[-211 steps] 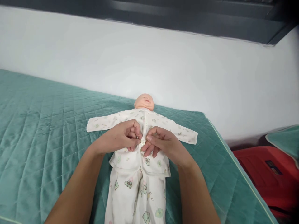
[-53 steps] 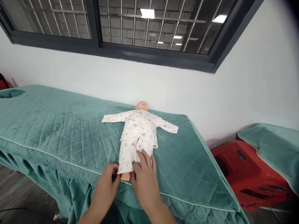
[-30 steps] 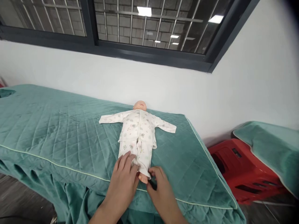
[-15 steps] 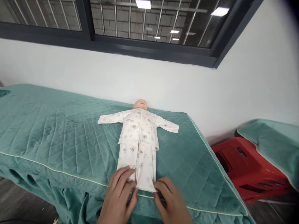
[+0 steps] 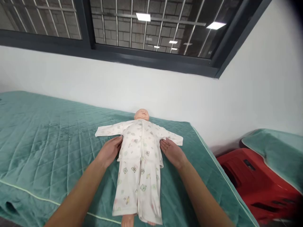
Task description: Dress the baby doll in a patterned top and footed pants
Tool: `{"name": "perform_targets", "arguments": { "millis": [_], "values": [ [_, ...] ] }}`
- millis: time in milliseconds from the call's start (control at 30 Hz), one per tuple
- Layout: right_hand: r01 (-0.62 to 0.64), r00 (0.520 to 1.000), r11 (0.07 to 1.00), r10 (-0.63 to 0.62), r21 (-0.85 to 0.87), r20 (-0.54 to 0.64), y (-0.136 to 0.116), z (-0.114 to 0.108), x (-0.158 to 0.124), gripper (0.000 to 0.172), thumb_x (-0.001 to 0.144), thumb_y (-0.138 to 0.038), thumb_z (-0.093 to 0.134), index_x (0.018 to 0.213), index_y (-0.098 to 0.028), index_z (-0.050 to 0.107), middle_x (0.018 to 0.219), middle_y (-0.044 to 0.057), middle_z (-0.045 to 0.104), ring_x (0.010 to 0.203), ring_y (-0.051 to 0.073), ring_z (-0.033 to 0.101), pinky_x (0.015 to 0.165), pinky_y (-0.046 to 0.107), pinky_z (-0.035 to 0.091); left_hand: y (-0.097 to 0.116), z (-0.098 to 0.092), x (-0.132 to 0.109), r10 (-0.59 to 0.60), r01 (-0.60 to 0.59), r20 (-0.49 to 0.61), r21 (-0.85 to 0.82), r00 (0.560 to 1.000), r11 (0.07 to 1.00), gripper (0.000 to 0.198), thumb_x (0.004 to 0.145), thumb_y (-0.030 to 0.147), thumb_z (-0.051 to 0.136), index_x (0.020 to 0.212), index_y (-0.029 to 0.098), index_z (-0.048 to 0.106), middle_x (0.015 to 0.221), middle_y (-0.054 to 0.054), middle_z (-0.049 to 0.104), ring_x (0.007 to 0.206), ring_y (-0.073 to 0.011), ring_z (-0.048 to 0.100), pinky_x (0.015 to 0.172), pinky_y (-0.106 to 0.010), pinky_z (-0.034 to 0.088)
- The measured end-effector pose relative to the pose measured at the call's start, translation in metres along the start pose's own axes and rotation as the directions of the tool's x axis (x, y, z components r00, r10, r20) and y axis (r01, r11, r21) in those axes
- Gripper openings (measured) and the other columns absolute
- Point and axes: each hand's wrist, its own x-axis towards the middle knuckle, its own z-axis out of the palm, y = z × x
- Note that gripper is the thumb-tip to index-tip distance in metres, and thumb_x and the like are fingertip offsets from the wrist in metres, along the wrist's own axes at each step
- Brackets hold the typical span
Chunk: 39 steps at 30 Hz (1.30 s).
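Half a second ago our hands were down at the trouser hem; now we have brought them up to either side of the doll (image 5: 142,148), just below its spread sleeves. Our left hand (image 5: 109,152) lies along one side of the printed top (image 5: 132,146) and our right hand (image 5: 174,153) along the other, fingers (image 5: 116,141) straightened and close together, the tips meeting the cloth at the armpits; we cannot tell whether any fabric is tucked under them. The doll lies on its back on the green quilted bed (image 5: 59,138), head toward the white wall (image 5: 113,83). Its trousers (image 5: 149,183) now end above one bare foot (image 5: 128,220), with a bit of the other showing where the hem hid it before. The dark label (image 5: 249,164) on the red plastic stool (image 5: 239,170) is too small for us to read. A green cloth (image 5: 276,154) drapes over that stool, and above the wall runs a dark window frame (image 5: 151,58) with metal bars (image 5: 131,26). Our forearms cover parts of the bed.
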Motion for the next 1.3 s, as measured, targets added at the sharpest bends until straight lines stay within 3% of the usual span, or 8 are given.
{"name": "perform_targets", "arguments": {
  "millis": [100,267,533,667,867,1000,1133,1300],
  "values": [
    [-0.017,0.995,1.0,0.016,0.009,0.094,0.006,0.017,0.02,0.016,0.089,-0.017,0.054,0.095,-0.015,0.069,0.091,0.005,0.075,0.095,0.017,0.07,0.096,0.031,0.053,-0.002,0.011,0.022,-0.146,0.144,0.08,0.029,0.986,0.989,0.023,0.087,0.024,0.066,0.106,0.01,0.069,0.104,-0.012,0.074,0.101,-0.0242,0.07,0.092,-0.035,0.057],
    [-0.118,0.959,0.986,0.084,0.114,0.269,0.02,0.031,0.025,0.038,0.086,-0.027,0.059,0.122,-0.014,0.062,0.104,0.009,0.076,0.104,0.026,0.07,0.096,0.043,0.054,-0.008,0.023,0.041,-0.268,0.271,0.125,-0.005,0.955,0.963,0.034,0.086,0.031,0.068,0.114,0.012,0.067,0.102,-0.012,0.075,0.095,-0.0255,0.073,0.086,-0.036,0.059],
    [-0.111,0.975,0.989,0.09,0.095,0.203,0.001,0.028,0.045,0.044,0.086,-0.031,0.058,0.126,-0.014,0.059,0.105,0.011,0.075,0.106,0.029,0.069,0.096,0.049,0.054,-0.012,0.042,0.078,-0.277,0.279,0.188,0.013,0.942,0.96,0.037,0.084,0.031,0.069,0.115,0.01,0.066,0.102,-0.014,0.076,0.094,-0.027,0.073,0.088,-0.038,0.059],
    [-0.068,0.981,0.991,0.045,0.119,0.189,-0.001,0.02,0.056,0.041,0.087,-0.034,0.055,0.122,-0.015,0.062,0.107,0.011,0.075,0.11,0.029,0.067,0.097,0.048,0.053,-0.014,0.038,0.088,-0.293,0.305,0.171,-0.049,0.941,0.951,0.036,0.087,0.032,0.065,0.117,0.011,0.065,0.104,-0.013,0.075,0.096,-0.0268,0.072,0.089,-0.038,0.059],
    [0.064,0.993,0.954,-0.09,0.292,0.078,-0.011,0.004,0.071,0.026,0.087,-0.028,0.054,0.109,-0.019,0.064,0.1,0.006,0.074,0.104,0.024,0.068,0.097,0.043,0.055,0.002,0.012,0.105,-0.096,0.093,0.003,-0.263,0.995,0.96,0.038,0.095,0.033,0.055,0.123,0.009,0.058,0.11,-0.017,0.071,0.1,-0.0241,0.071,0.087,-0.035,0.061],
    [0.11,0.994,0.909,-0.103,0.402,-0.041,-0.018,-0.013,0.074,0.011,0.085,-0.022,0.055,0.094,-0.021,0.062,0.089,0.002,0.072,0.092,0.018,0.069,0.093,0.036,0.057,0.014,-0.009,0.121,0.063,-0.11,-0.138,-0.364,0.988,0.925,0.031,0.098,0.031,0.049,0.122,0.012,0.057,0.113,-0.014,0.07,0.106,-0.0238,0.068,0.088,-0.039,0.061],
    [0.167,0.984,0.87,-0.117,0.463,-0.135,-0.028,-0.028,0.069,0.01,0.085,-0.021,0.051,0.091,-0.021,0.06,0.088,0.002,0.07,0.093,0.018,0.069,0.093,0.038,0.057,0.023,-0.026,0.131,0.233,-0.338,-0.347,-0.282,0.908,0.898,0.023,0.099,0.02,0.042,0.113,0.015,0.06,0.107,-0.01,0.071,0.102,-0.0188,0.068,0.088,-0.038,0.06],
    [0.254,0.959,0.826,-0.148,0.504,-0.24,-0.033,-0.045,0.048,0.022,0.083,-0.01,0.045,0.095,-0.022,0.058,0.103,0.003,0.068,0.103,0.016,0.067,0.097,0.039,0.056,0.025,-0.033,0.126,0.406,-0.47,-0.496,-0.005,0.768,0.883,0.016,0.09,0.01,0.051,0.102,0.015,0.06,0.102,-0.006,0.068,0.097,-0.0135,0.067,0.09,-0.028,0.056]
  ]
}}
